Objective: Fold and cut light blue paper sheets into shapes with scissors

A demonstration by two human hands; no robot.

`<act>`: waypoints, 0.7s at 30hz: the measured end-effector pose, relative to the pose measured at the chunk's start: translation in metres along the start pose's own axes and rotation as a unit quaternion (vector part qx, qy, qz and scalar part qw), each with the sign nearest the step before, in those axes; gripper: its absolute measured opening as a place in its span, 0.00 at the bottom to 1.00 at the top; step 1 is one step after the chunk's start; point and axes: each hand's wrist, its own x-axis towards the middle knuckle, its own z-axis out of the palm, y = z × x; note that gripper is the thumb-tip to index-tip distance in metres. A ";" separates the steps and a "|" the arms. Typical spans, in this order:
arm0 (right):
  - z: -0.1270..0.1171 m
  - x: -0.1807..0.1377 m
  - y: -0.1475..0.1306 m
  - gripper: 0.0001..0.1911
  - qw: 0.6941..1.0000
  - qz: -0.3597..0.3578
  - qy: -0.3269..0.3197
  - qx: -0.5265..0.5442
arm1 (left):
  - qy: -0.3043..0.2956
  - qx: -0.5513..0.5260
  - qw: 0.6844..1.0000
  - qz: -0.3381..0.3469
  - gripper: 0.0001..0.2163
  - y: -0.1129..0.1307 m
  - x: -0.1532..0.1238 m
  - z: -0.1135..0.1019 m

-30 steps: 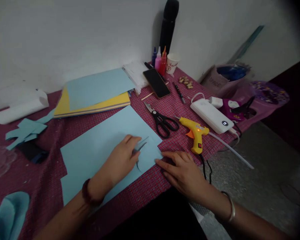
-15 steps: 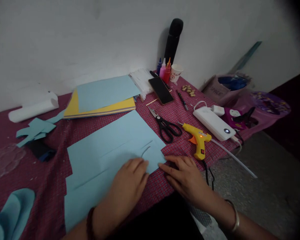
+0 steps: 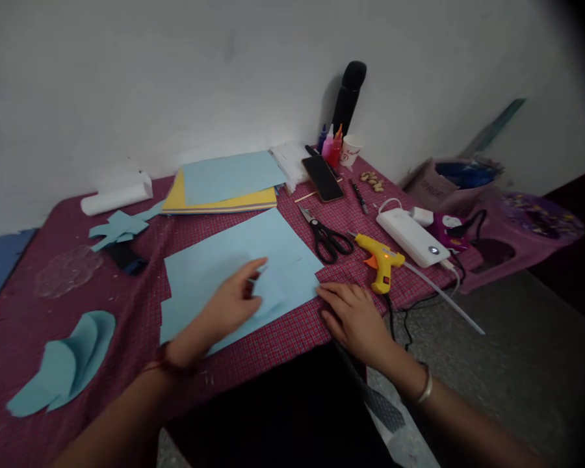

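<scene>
Stacked light-blue paper sheets lie on the table, their edges staggered. My left hand is over the front part of them, thumb and index finger curled around a small light-blue paper piece that is blurred against the same-coloured sheets. At the right corner of the sheets, my right hand rests with fingers stretched out, fingertips touching the paper edge. Beyond it are black-handled scissors with blades apart, and a yellow glue gun with a glue stick in its back and a lit orange light.
Coloured paper is piled at the back, near a phone, paint bottles and a paper cup. A white power bank lies right. Cut blue paper and strips lie left.
My left hand has lifted and shifted back with a small paper piece at its fingers. My right hand stays at the paper's corner. The view has tilted and shows more of the table's left.
</scene>
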 end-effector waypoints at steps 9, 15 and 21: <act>0.005 -0.001 0.000 0.18 0.999 -0.008 0.030 -0.015 | 0.268 0.259 0.920 -0.124 0.27 -0.054 -0.115 -0.127; 0.007 -0.001 0.002 0.18 0.998 -0.028 0.046 -0.015 | 0.123 0.544 0.820 0.124 0.15 -0.007 -0.100 -0.013; 0.002 0.000 -0.002 0.18 0.999 -0.017 0.043 -0.004 | 0.021 0.584 0.793 0.172 0.16 0.018 -0.060 0.056</act>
